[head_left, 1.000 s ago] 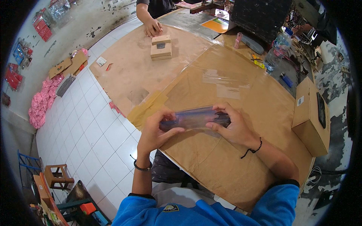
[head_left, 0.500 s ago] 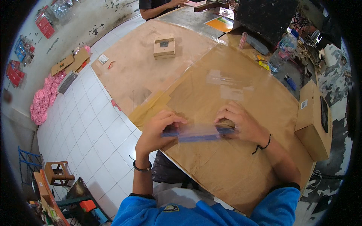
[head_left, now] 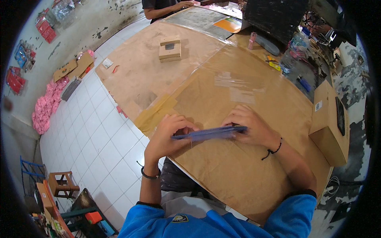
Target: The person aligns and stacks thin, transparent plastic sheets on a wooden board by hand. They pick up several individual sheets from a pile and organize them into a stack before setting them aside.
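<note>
Between my two hands, a thin, flat blue piece (head_left: 212,133) is held up nearly edge-on above the brown-covered table. Its layers are blurred, and clear film seems to hang at its lower edge; I cannot make out its exact kind. My left hand (head_left: 166,134) pinches the left end, fingers curled over the top. On the other end my right hand (head_left: 249,126) is closed, with its fingertips partly behind the piece. Past my hands, clear tape strips (head_left: 240,86) lie stuck on the table covering (head_left: 238,178).
A small wooden block frame (head_left: 170,49) stands on the table's far left part. At the right are a cardboard box (head_left: 327,125), a plastic bottle (head_left: 291,53) and blue pens (head_left: 304,84). Another person's hand (head_left: 183,5) shows at the far edge. A wooden stool (head_left: 62,184) stands on the tiled floor.
The blue piece has tilted in my hands, its right end now higher, and shows narrower. The clear film that stood above it no longer shows there. Both hands stay closed on it.
</note>
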`<action>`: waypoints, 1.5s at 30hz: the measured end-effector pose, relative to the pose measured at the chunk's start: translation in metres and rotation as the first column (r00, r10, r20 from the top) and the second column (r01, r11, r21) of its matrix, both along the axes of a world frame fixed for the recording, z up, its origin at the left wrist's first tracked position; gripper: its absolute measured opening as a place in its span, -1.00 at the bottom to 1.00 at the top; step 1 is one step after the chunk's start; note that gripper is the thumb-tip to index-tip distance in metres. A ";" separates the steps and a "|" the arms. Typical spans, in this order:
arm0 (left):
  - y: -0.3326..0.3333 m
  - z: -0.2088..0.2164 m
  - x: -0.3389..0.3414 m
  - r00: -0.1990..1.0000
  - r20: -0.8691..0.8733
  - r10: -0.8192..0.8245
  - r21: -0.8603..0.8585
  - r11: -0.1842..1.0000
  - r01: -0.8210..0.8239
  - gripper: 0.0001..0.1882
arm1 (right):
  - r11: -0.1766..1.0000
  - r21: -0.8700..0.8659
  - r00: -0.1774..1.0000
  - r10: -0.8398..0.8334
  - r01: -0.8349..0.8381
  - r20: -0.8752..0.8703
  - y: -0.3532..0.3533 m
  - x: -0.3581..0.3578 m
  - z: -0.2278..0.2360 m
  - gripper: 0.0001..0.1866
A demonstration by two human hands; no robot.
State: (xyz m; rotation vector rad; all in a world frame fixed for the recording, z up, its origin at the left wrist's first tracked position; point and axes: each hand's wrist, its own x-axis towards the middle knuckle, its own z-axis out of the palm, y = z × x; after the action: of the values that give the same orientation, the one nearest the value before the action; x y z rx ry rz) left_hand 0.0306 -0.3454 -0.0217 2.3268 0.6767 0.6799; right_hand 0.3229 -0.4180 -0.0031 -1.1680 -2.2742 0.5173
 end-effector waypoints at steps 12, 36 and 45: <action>0.010 0.011 0.021 0.824 -0.078 -0.562 -0.011 0.827 0.563 -0.70 | 0.918 -0.163 0.927 0.336 -0.361 -0.165 -0.008 -0.005 -0.004 -0.77; -0.067 0.060 0.066 0.712 -0.095 -0.695 -0.032 0.718 0.696 0.05 | 0.835 -0.233 0.866 0.471 -0.499 -0.168 -0.014 -0.006 -0.009 -0.47; -0.063 0.050 0.042 0.946 -0.008 -0.324 0.213 0.924 0.319 0.01 | 0.872 -0.387 0.834 0.043 -0.300 -0.550 -0.018 -0.009 -0.023 -0.12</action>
State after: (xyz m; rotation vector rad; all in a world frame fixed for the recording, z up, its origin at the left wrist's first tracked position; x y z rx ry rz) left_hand 0.0728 -0.4087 0.0286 2.5382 0.2043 0.6543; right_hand 0.3142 -0.4357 -0.0257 -0.8607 -1.8180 1.3397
